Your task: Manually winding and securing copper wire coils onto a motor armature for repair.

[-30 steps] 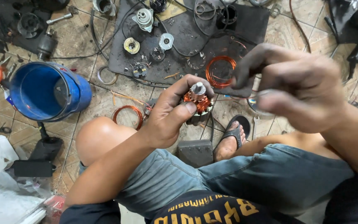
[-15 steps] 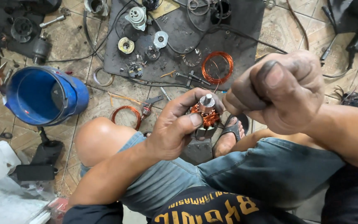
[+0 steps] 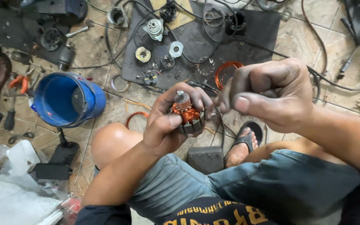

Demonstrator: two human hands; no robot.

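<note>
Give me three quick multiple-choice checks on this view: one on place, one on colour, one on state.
1. Where is the blue bucket?
A. on its side on the tiled floor
B. on the dark mat
C. on the knee

2. What colour are the windings on the motor armature?
A. green
B. copper orange
C. white

3. How is the left hand?
A. flat on the floor
B. empty and open
C. closed around the armature

Answers: 1 A, its open mouth faces sideways. 2 B, orange coils show below the shaft. 3 C, fingers wrap it; the right hand pinches beside it.
</note>
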